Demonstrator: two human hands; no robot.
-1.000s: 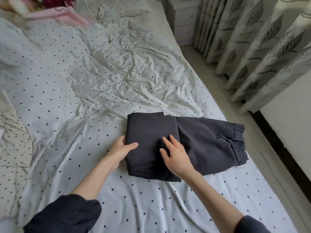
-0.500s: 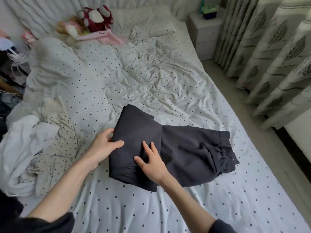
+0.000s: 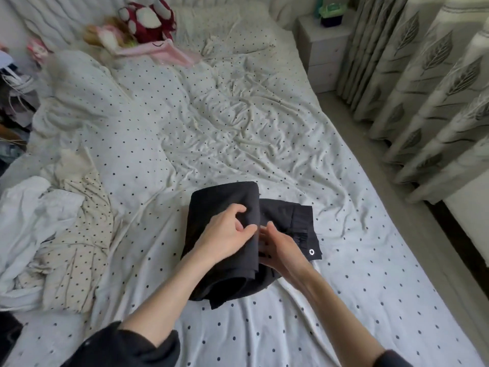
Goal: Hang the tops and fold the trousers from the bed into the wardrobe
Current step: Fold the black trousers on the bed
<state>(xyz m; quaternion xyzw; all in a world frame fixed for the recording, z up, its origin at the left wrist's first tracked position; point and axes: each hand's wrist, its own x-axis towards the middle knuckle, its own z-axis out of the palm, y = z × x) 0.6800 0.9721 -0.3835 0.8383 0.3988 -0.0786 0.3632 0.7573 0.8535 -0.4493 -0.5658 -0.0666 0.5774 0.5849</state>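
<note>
One pair of dark trousers (image 3: 225, 207) lay folded on the near half of the bed (image 3: 344, 260), with the long axis of the bundle running near to far and the waistband end, bearing a metal eyelet, pointing right. Two forearms entered from the near edge, both sleeves pushed up. The left hand (image 3: 225, 234) lay palm down on the upper fold, thumb and fingers curled and pinching its right edge. The right hand (image 3: 280, 247) rested just beside it on the lower layer, its fingertips tucked beneath that same edge; whether it grasped cloth could not be told. To the left, a heap of pale garments (image 3: 53, 234) lay crumpled on the bed, their number unclear. Farther off, one rumpled dotted duvet (image 3: 105, 102) lay on the left half of the bed. At the far end lay one pillow (image 3: 225, 30), one red plush toy (image 3: 148, 19) and one doll (image 3: 111, 38). One nightstand (image 3: 322, 49) stood far right beside the leaf-print curtains (image 3: 423, 75).
</note>
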